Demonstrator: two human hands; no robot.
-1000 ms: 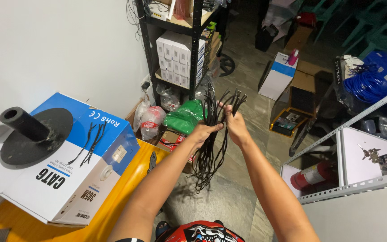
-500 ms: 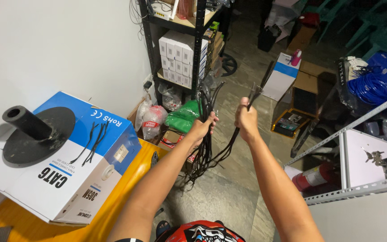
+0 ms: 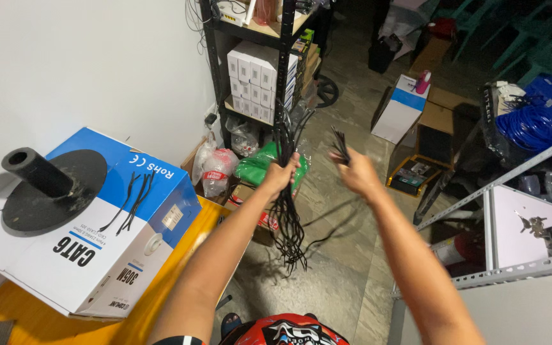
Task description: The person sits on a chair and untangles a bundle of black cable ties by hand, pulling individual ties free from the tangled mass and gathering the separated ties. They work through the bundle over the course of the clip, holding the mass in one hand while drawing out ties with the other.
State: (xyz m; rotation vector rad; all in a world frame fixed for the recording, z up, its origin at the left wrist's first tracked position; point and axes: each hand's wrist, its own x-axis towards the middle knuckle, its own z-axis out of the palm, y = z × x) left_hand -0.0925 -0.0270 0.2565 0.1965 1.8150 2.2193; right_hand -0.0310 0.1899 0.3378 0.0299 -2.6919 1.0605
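Two hands: left hand (image 3: 280, 174) was fisted around the bundle of black cable ties (image 3: 287, 211), held mid-scene above the floor; right hand (image 3: 354, 171) pinched a few ties (image 3: 339, 144) pulled apart.
Risk: loose ends dangled low; strands could have slipped from the fist.
Nearby: spare ties lay on the blue-and-white box (image 3: 107, 252), near left.

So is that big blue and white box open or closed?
Closed: the blue and white cardboard box has its top flat, with a black round stand resting on it.
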